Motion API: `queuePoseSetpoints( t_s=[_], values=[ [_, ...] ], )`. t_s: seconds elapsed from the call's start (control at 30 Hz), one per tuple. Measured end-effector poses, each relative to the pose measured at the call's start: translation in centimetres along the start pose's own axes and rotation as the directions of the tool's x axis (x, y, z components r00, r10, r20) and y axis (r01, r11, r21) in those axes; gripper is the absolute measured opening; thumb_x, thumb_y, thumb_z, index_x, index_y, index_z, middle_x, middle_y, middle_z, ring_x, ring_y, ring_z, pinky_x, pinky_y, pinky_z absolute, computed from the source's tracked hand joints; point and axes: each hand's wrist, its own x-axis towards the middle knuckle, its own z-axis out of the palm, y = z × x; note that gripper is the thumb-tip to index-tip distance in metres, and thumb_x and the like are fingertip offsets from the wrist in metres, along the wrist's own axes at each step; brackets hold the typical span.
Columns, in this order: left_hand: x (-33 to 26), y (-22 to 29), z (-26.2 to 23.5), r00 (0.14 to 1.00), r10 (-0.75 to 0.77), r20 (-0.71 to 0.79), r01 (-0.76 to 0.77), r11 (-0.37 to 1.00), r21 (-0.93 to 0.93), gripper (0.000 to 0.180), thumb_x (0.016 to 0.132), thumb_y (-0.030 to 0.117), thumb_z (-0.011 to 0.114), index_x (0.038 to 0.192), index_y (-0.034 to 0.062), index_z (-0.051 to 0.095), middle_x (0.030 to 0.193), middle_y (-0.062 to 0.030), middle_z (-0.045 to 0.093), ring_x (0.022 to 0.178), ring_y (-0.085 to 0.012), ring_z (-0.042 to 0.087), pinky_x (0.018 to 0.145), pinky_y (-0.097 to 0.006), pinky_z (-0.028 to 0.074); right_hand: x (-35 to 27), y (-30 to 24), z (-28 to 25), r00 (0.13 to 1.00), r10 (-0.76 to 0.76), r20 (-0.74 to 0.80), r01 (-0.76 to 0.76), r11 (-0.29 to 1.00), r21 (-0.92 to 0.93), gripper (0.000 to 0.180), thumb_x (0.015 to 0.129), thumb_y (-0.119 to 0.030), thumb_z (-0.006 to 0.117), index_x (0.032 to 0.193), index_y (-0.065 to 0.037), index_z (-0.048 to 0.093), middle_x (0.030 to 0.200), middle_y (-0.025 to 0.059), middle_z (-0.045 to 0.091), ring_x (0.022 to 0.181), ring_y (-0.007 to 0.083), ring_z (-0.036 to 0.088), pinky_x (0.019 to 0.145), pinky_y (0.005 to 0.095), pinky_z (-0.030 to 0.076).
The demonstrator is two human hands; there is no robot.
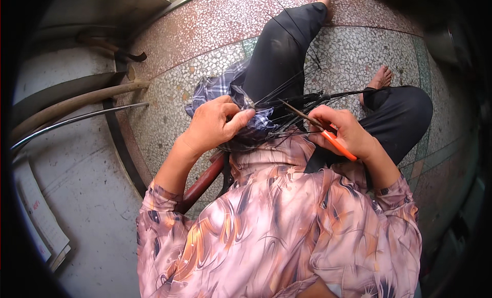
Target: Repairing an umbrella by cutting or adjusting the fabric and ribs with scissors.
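Observation:
My left hand (219, 122) is closed, its thumb and fingers pinched on the ends of thin dark strands (279, 86) over my lap. In my right hand (344, 128) are scissors (339, 145) with orange handles. Their narrow blades point up and left toward the strands, and look nearly closed. A thicker black bundle (302, 99) of strands runs across between my hands and on over my right knee. Beneath my left hand a blue plaid cloth (218, 87) lies bunched on my left thigh. What exactly sits between the left fingertips is too small to make out.
A speckled stone floor (215, 34) lies around my bare feet. At the left are a grey surface (87, 195) with papers (43, 211), a curved wooden bar (77, 100) and a thin metal rod (82, 118). A red-brown bar (205, 180) stands beside my left forearm.

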Motion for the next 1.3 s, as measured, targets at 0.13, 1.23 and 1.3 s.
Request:
queuePoseSetpoints(
  t_s=[0.13,1.23,1.3],
  values=[
    [1.3,1.2,0.4,0.965,-0.252,-0.065,0.25,0.967,-0.037,0.033,0.088,0.03,0.069,0.105,0.0022,0.065,0.073,-0.0123,0.061,0.066,-0.0262,0.06,0.065,-0.036,0.048,2.4,0.2,1.8,0.937,-0.171,-0.304,0.158,0.985,-0.068,0.034,0.079,0.002,0.064,0.111,-0.004,0.056,0.085,0.0131,0.061,0.075,0.0232,0.064,0.067,0.0331,0.051],
    [0.7,0.5,0.2,0.929,0.278,-0.245,-0.21,0.94,0.271,0.014,0.076,0.009,0.072,0.084,0.0057,0.062,0.081,-0.0085,0.055,0.077,-0.0278,0.057,0.069,-0.039,0.047,7.5,-1.7,-2.4,0.976,0.147,-0.163,-0.108,0.968,0.224,0.03,0.075,-0.001,0.069,0.098,-0.005,0.05,0.074,-0.0028,0.053,0.069,0.004,0.049,0.062,0.0223,0.042],
    [1.2,1.1,0.0,0.933,0.241,-0.267,-0.163,0.945,0.284,0.015,0.074,0.008,0.073,0.085,0.0057,0.063,0.083,-0.0085,0.056,0.08,-0.0285,0.058,0.073,-0.042,0.047,7.0,-1.0,-2.2,0.973,0.15,-0.177,-0.104,0.964,0.247,0.031,0.074,-0.001,0.07,0.098,-0.005,0.05,0.073,-0.0032,0.052,0.068,0.0036,0.048,0.062,0.022,0.041]
  ],
)
